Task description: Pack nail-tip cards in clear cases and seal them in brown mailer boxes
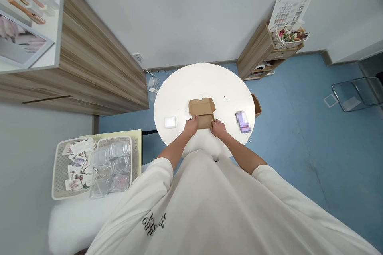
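Note:
A small brown cardboard box (pixel 202 107) lies with its lid folded back on the round white table (pixel 206 79), close to my body. At the box's left side, my left hand (pixel 190 126) grips the wall with its fingers over the edge. On the opposite side, my right hand (pixel 218 128) is closed on the right wall near the corner. The inside of the box, as far as it shows, is plain brown. To the left of my left hand lies a small white packet (pixel 170 122). A blurred purple phone-like object (pixel 243 122) with a white cable rests right of my right hand.
Left of me, one white basket (pixel 56 167) holds printed cards and another (pixel 128 139) holds clear plastic packs. A wooden cabinet (pixel 104 55) stands at left, a small wooden shelf unit (pixel 254 51) at back right. Cables (pixel 155 81) lie behind the table; a chair (pixel 357 91) is far right.

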Demonstrator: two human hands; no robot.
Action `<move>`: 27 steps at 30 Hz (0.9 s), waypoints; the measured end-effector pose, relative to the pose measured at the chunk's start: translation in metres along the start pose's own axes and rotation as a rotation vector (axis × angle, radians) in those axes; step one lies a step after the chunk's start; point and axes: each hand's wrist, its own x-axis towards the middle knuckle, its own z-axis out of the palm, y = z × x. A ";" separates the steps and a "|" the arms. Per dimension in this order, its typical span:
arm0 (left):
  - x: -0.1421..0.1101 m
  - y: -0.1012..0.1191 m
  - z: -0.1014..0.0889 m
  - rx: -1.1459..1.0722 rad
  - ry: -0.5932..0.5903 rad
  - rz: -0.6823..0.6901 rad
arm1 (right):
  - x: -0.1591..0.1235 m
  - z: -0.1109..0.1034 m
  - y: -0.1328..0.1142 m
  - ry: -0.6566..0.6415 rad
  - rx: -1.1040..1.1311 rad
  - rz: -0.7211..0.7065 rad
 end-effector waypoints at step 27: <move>-0.008 0.002 -0.003 -0.102 0.026 0.000 | 0.027 -0.013 0.000 -0.038 -0.087 -0.148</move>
